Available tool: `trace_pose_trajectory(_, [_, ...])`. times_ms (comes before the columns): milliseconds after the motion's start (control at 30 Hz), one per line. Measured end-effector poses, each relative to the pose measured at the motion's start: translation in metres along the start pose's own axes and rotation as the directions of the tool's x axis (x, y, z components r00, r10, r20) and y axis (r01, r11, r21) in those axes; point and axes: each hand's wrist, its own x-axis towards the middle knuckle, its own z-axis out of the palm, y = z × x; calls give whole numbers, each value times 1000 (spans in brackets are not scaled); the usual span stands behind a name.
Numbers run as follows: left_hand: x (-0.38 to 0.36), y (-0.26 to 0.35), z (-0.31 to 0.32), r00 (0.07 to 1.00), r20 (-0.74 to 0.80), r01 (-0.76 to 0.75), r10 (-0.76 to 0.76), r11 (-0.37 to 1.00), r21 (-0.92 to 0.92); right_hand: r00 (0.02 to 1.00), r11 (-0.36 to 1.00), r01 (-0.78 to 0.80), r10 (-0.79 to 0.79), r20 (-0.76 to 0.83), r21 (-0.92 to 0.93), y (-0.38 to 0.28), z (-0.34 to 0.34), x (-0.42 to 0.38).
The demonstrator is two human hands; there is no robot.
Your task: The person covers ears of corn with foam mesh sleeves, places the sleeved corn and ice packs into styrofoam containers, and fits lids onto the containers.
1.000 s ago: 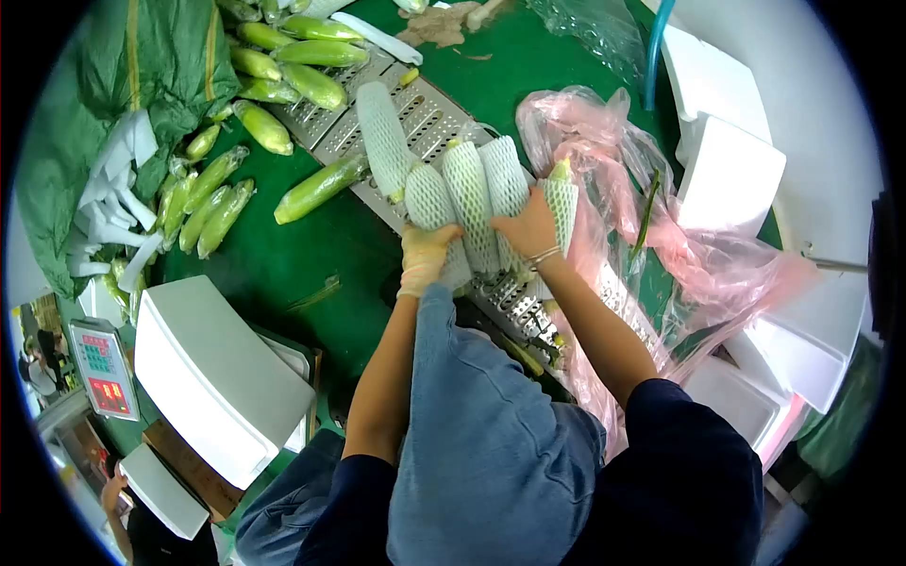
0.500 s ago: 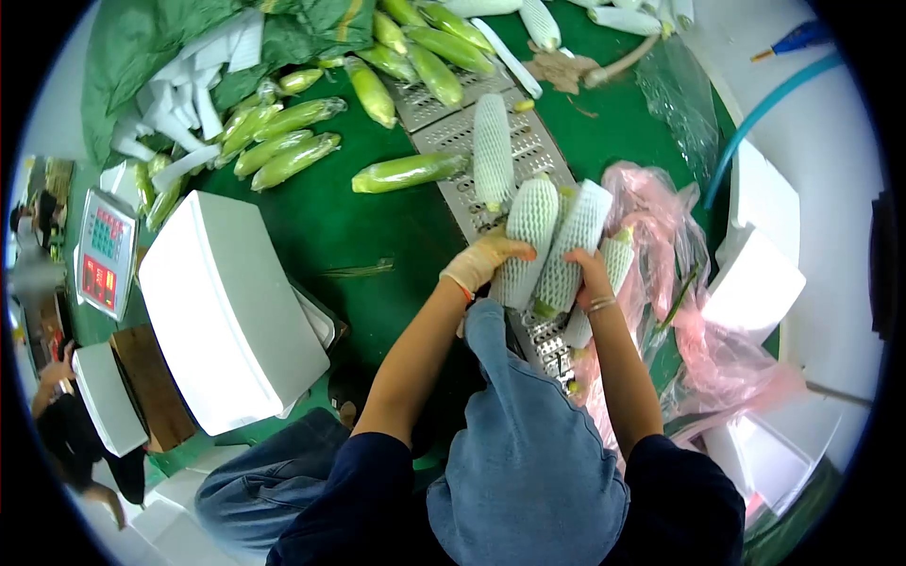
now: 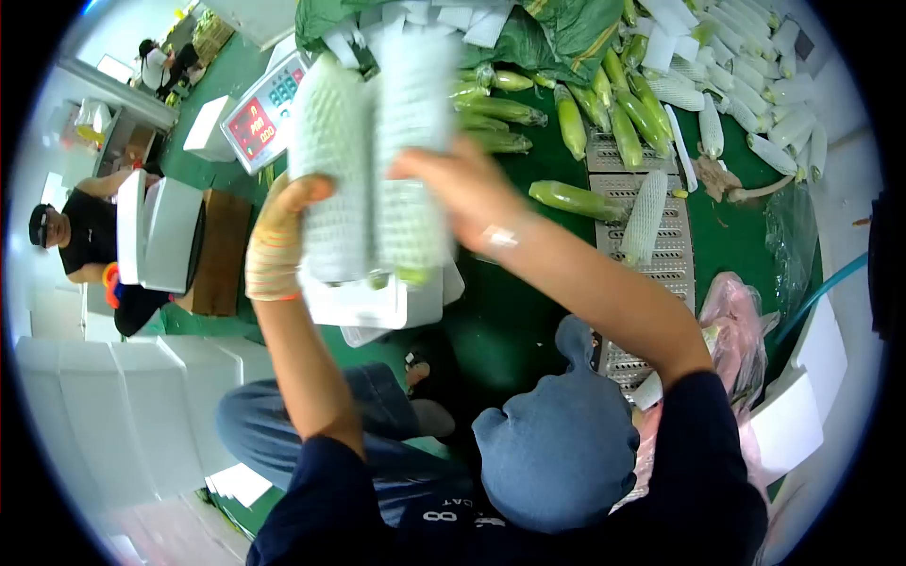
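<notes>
Between my hands are ears of corn in white foam net sleeves, the left ear [image 3: 330, 189] and the right ear [image 3: 411, 226] side by side and upright, blurred by motion. My left hand [image 3: 288, 222], in a pale glove with bands at the wrist, grips the left side of the bundle. My bare right hand [image 3: 467, 184] clasps its right side, the thumb across the front. Both hands are closed on the corn, above a white foam box [image 3: 377, 307]. Whether more ears are behind these two is hidden.
A digital scale [image 3: 264, 118] with red digits stands at upper left. Wrapped green corn [image 3: 571, 123] and a netted ear [image 3: 645, 217] lie around a perforated metal strip [image 3: 670, 274]. Pink plastic [image 3: 736, 321] lies at right. A person [image 3: 94, 226] is beside a white box [image 3: 160, 236].
Both hands have carried netted corn from the metal strip leftward and up, over the white box. The camera view has turned left, bringing the other person into fuller view.
</notes>
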Motion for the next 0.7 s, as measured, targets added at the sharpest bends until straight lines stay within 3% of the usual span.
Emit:
trace_pose_trajectory(33, [16,-12,-42,998,-63,6,1,993,119,998,992,-33,39,-49,119,30,22,38])
trace_pose_trajectory(67, [25,-20,-65,992,-98,90,-81,992,92,989,987,-145,147,-25,69,47,35,65])
trace_pose_trajectory(100, [34,-33,-84,977,-131,175,-166,983,58,976,976,-218,218,-5,-5,76,40,94])
trace_pose_trajectory(167, [62,-77,-126,955,-122,276,-272,961,18,939,936,-269,202,-279,-226,110,55,115])
trace_pose_trajectory(200, [62,-81,-122,961,-62,275,-271,959,64,931,897,-287,178,-320,-337,119,55,123])
trace_pose_trajectory(233, [68,-84,-112,915,-40,402,-401,913,62,920,838,-318,160,-358,-443,130,52,129])
trace_pose_trajectory(267, [76,-98,-113,935,35,326,-353,894,308,954,534,-213,-68,-292,-818,141,46,131])
trace_pose_trajectory(300, [84,-128,-114,985,75,78,-158,782,618,966,84,-98,-231,-115,-992,146,38,126])
trace_pose_trajectory(333, [91,-157,-115,993,112,-119,44,507,854,947,4,47,-319,43,-999,126,35,105])
trace_pose_trajectory(367, [94,-186,-109,894,261,-273,364,-18,962,807,-273,208,-494,323,-939,113,29,93])
trace_pose_trajectory(400, [84,-138,-77,911,380,-258,164,-493,831,743,-352,316,-486,460,-881,89,23,73])
trace_pose_trajectory(433, [77,-109,-64,835,519,-316,183,-613,724,732,-275,412,-468,495,-869,72,11,52])
trace_pose_trajectory(467, [68,-96,-61,898,439,-368,31,-494,788,740,-59,484,-505,444,-873,57,-11,25])
trace_pose_trajectory(500, [60,-83,-61,922,367,-387,-126,-364,847,838,70,422,-411,359,-904,31,-23,-7])
trace_pose_trajectory(533, [44,-65,-64,895,365,-367,-258,40,929,825,41,365,-478,302,-930,31,-59,-35])
trace_pose_trajectory(567, [28,-59,-70,794,427,-360,-434,231,904,912,178,158,-403,74,-971,13,-70,-75])
trace_pose_trajectory(600, [13,-55,-78,647,506,-310,-570,409,858,914,122,13,-405,-38,-992,11,-100,-111])
trace_pose_trajectory(633, [-2,-70,-89,495,735,-520,-463,520,678,917,85,-168,-353,-187,-982,6,-121,-153])
trace_pose_trajectory(667, [-20,-78,-91,452,791,-680,-412,415,605,895,94,-277,-336,-292,-956,11,-144,-194])
trace_pose_trajectory(700, [-34,-69,-81,596,587,-482,-548,341,807,858,101,-392,-319,-403,-914,19,-159,-230])
